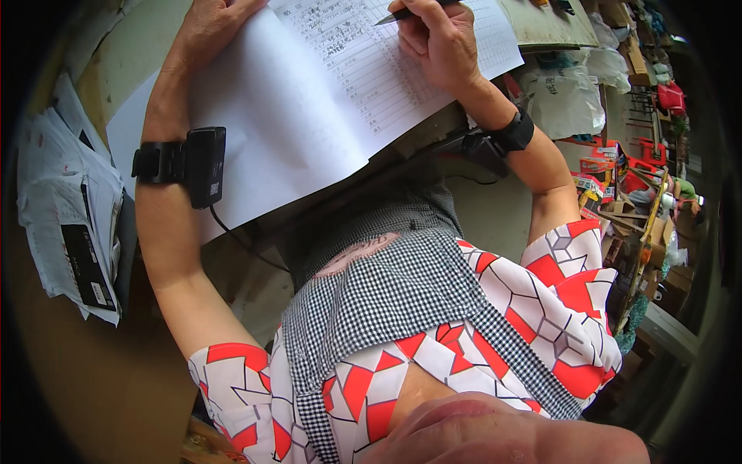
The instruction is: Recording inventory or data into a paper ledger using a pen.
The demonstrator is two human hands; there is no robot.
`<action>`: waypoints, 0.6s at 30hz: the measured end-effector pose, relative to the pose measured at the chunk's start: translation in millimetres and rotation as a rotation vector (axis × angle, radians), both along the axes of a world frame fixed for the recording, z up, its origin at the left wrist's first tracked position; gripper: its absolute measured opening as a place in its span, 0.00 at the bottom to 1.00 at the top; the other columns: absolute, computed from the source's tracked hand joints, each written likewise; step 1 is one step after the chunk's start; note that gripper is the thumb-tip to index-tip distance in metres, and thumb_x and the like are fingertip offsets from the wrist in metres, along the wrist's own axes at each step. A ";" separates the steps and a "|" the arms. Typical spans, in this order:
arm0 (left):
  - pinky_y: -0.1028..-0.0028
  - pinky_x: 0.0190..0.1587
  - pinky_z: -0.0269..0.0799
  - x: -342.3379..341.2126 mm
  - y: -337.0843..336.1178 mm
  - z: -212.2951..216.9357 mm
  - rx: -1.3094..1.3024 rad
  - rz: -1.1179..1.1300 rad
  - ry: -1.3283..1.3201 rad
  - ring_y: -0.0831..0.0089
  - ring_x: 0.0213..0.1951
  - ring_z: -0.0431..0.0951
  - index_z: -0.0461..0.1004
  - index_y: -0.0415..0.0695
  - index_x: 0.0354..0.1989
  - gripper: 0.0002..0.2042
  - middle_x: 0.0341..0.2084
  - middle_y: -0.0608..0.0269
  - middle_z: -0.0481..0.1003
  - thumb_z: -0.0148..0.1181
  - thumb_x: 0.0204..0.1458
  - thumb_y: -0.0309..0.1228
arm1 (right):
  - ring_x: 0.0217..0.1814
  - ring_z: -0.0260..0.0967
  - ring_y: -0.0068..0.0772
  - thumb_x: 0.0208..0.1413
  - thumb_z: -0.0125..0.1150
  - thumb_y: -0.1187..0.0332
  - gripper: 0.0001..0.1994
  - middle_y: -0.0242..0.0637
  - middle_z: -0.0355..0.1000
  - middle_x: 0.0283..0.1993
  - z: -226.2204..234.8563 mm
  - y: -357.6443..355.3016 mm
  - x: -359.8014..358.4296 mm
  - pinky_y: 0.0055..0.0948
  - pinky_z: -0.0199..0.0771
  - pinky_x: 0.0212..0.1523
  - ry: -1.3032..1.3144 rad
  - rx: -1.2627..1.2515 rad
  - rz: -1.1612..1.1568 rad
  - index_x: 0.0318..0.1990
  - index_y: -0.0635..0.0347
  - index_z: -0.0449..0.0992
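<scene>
My right hand [440, 50] is closed round a black pen [397, 15], its tip just over a printed form [371, 77] with ruled rows and handwriting in the upper ones. A blank white page [267, 100], curled and folded back, lies to the left of the form. At that page's far left edge is my left hand [219, 22], its fingers curled in against the paper and partly cut off by the top of the picture.
Stacked papers and plastic packets [73, 209] stand at the left. A pale table [135, 50] lies under the sheets. To the right, white plastic bags [564, 100] hang beside shelves crowded with red boxes [607, 170]. Wrist devices with a cable [232, 236] sit on my forearms.
</scene>
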State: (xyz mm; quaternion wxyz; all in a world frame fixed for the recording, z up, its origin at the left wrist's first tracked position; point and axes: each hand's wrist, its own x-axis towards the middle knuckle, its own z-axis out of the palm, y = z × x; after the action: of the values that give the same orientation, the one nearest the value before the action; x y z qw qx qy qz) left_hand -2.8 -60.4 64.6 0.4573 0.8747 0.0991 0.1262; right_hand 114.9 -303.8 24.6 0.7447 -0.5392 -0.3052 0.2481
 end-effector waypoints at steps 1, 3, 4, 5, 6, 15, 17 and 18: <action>0.73 0.42 0.73 3.0 0.0 -1.5 0.010 -0.024 -0.011 0.71 0.36 0.77 0.78 0.34 0.42 0.15 0.32 0.57 0.80 0.52 0.50 0.30 | 0.11 0.50 0.13 0.63 0.52 0.67 0.12 0.23 0.62 0.14 0.9 -5.6 2.4 0.18 0.49 0.11 0.045 0.012 -0.004 0.28 0.62 0.76; 0.74 0.41 0.72 3.7 -1.9 0.2 -0.032 -0.044 -0.005 0.72 0.35 0.77 0.78 0.34 0.42 0.15 0.32 0.57 0.79 0.53 0.50 0.30 | 0.10 0.50 0.13 0.63 0.52 0.67 0.13 0.24 0.61 0.13 3.2 -13.9 5.3 0.18 0.48 0.11 0.133 0.039 -0.003 0.29 0.62 0.76; 0.74 0.41 0.72 2.4 0.2 -2.3 -0.055 -0.045 0.002 0.72 0.35 0.77 0.78 0.34 0.42 0.15 0.32 0.57 0.79 0.53 0.50 0.30 | 0.10 0.49 0.13 0.63 0.52 0.66 0.13 0.24 0.61 0.13 1.7 -13.7 5.3 0.17 0.48 0.11 0.181 0.049 0.005 0.29 0.62 0.76; 0.76 0.37 0.74 0.4 10.2 -11.9 -0.055 -0.075 -0.012 0.75 0.32 0.78 0.79 0.39 0.43 0.14 0.33 0.59 0.80 0.53 0.52 0.32 | 0.10 0.50 0.13 0.63 0.52 0.66 0.12 0.24 0.61 0.13 1.6 -13.2 3.2 0.17 0.49 0.11 0.180 0.042 0.006 0.29 0.62 0.76; 0.78 0.33 0.76 -2.2 27.1 -28.3 -0.056 -0.101 -0.025 0.78 0.28 0.78 0.79 0.44 0.45 0.14 0.34 0.60 0.80 0.53 0.54 0.34 | 0.10 0.50 0.13 0.63 0.52 0.66 0.12 0.24 0.61 0.13 2.0 -12.1 -0.2 0.17 0.49 0.11 0.179 0.035 0.008 0.29 0.62 0.76; 0.83 0.28 0.76 -19.5 31.4 -27.0 -0.062 -0.087 0.001 0.84 0.23 0.78 0.80 0.48 0.46 0.13 0.33 0.64 0.81 0.53 0.57 0.34 | 0.11 0.52 0.13 0.63 0.52 0.67 0.12 0.24 0.63 0.15 1.0 -13.1 -17.2 0.17 0.50 0.13 0.135 0.022 0.092 0.31 0.63 0.76; 0.83 0.27 0.76 -23.1 30.6 -23.0 -0.064 -0.087 -0.004 0.84 0.23 0.78 0.80 0.48 0.46 0.13 0.33 0.64 0.81 0.54 0.57 0.34 | 0.13 0.53 0.12 0.63 0.52 0.67 0.12 0.24 0.63 0.15 4.0 -12.1 -23.7 0.17 0.51 0.13 0.132 0.003 0.086 0.31 0.63 0.77; 0.83 0.27 0.75 -25.4 32.3 -23.2 -0.065 -0.088 -0.001 0.84 0.23 0.77 0.80 0.48 0.46 0.13 0.32 0.65 0.81 0.54 0.56 0.34 | 0.13 0.54 0.12 0.63 0.52 0.67 0.11 0.24 0.64 0.16 4.7 -10.1 -28.2 0.16 0.51 0.14 0.127 -0.013 0.069 0.31 0.63 0.77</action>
State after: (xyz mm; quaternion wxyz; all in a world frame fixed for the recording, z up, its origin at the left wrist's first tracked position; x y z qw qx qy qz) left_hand -28.2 -28.1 41.4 0.4905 0.8629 0.0642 0.1032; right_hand 86.7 -313.9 29.3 0.7501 -0.5164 -0.2742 0.3091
